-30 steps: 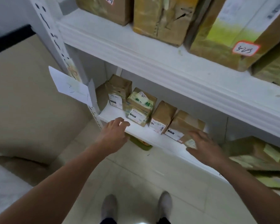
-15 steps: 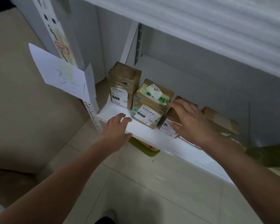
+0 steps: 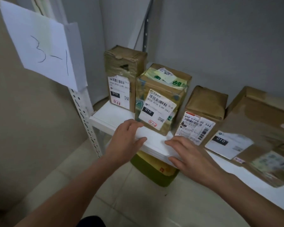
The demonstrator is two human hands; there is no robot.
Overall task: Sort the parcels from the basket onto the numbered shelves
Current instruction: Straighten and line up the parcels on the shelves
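Note:
Several brown taped parcels stand in a row on the low white shelf (image 3: 108, 115). The tall parcel (image 3: 121, 79) at the left carries a 3-1 sticker. Beside it stands a green-taped parcel (image 3: 161, 99), then a small parcel (image 3: 202, 115), and a larger flat parcel (image 3: 256, 128) lies at the right. My left hand (image 3: 125, 143) rests open on the shelf's front edge, just below the green-taped parcel. Also on that edge, my right hand (image 3: 188, 154) lies open in front of the small parcel. Neither hand holds anything.
A paper sign (image 3: 39, 45) marked 3-1 hangs from the perforated shelf post (image 3: 85, 122) at the left. A yellow-green box (image 3: 154, 171) sits on the tiled floor under the shelf. A beige wall runs along the left side.
The view has dropped and moved in close to the low shelf. My right hand has come back from the small parcel to the shelf's front edge. My left hand stays on the edge.

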